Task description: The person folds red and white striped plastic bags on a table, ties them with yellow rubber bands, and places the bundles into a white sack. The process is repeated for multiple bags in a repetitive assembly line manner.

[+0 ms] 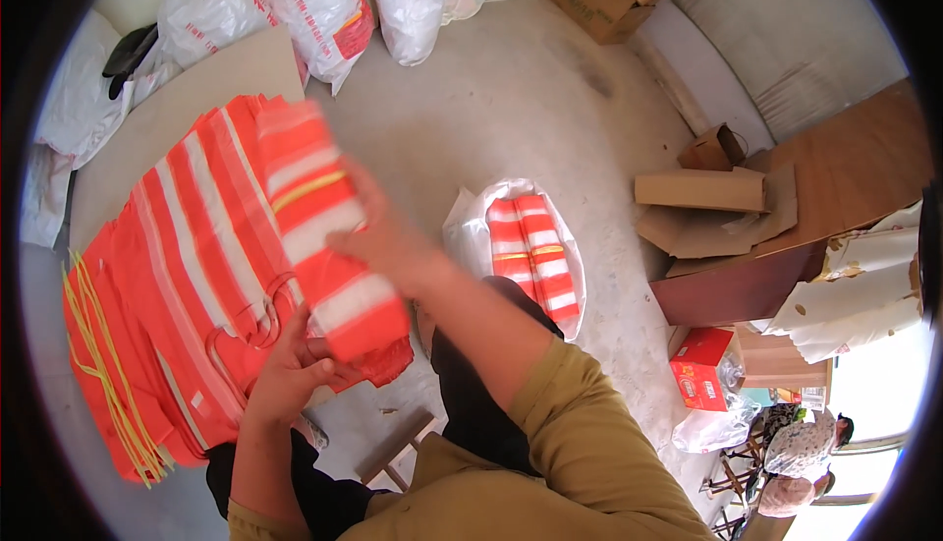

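Note:
My right hand (378,236) grips a folded bundle of red-and-white striped fabric (312,217), which has a yellow band tied around it. The bundle is tilted and slightly blurred, above a large spread pile of the same striped fabric (182,217). Close by the bundle's lower end is my left hand (285,369), its thumb and fingers apart; whether it touches the fabric I cannot tell. Red straps (221,344) lie on the pile near that hand. Long yellow cords (108,384) are draped over the pile's left edge.
Beside my right knee, an open white plastic sack (578,285) holds similar folded bundles (530,246). Stuffed plastic bags (319,10) line the back wall. Cardboard boxes (604,0) stand far right, with an opened carton (702,192) nearer. People (801,443) sit at the lower right.

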The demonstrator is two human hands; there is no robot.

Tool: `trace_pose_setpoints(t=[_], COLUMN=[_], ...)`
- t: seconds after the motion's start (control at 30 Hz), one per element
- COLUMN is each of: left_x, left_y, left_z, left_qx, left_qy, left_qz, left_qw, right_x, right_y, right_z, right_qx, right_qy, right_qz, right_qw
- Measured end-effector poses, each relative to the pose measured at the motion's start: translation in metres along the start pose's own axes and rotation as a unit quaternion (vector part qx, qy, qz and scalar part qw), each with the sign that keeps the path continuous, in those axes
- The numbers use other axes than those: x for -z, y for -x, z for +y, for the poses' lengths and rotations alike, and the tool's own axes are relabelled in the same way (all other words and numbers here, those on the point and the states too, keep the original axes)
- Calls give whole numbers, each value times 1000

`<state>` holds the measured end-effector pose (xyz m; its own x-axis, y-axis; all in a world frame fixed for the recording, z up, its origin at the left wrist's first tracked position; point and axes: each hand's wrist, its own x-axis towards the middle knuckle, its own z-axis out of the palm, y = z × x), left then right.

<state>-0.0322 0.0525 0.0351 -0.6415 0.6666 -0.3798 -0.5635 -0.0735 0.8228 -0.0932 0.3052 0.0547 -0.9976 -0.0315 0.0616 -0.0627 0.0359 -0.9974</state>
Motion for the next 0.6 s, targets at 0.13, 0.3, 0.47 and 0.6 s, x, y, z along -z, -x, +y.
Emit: trace_pose_setpoints(t=[0.13,0.3,0.47,0.6], left_x=[0,7,11,5], left_y=[2,1,-5,-11], left_z=[1,-1,-4,-5], left_qx=[-8,-16,-17,-8], left_qy=[-41,-12,17,-5], left_qz=[-8,9,15,65], left_qw=[999,1000,1000,998], right_x=[72,192,250,267], right_y=[16,57,133,207], right_z=[-57,-34,110,262], right_qx=[-9,114,-186,-291], right_qy=[-130,-138,-8,142], right_qz=[85,90,163,176], right_qw=[988,980,969,929])
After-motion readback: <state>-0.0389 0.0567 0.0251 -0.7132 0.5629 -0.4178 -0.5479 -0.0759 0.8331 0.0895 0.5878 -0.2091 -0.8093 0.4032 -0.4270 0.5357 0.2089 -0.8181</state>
